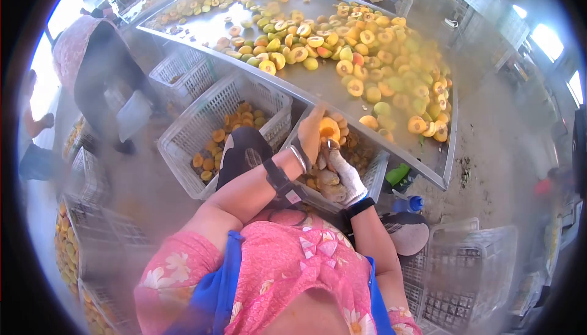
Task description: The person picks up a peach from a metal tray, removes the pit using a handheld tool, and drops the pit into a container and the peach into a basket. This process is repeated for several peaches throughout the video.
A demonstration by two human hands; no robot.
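Observation:
In the middle of the view my left hand (310,132), bare and with bands on the wrist, holds a halved orange-yellow fruit (329,129). My right hand (342,179), in a white glove, is closed around a small tool with a metal tip (331,143). That tip touches or nearly touches the lower side of the fruit half. Both hands are over a white crate (374,179) that holds fruit pieces, beside the metal table's near edge. My left hand's fingertips are partly hidden behind the fruit.
Many halved fruits lie on the metal table (211,32). A white crate with fruit halves (177,136) stands at the left, and stacked crates (483,261) stand at the lower right. A blue bottle (416,203) is near the right crate. Other people are at the far side and left.

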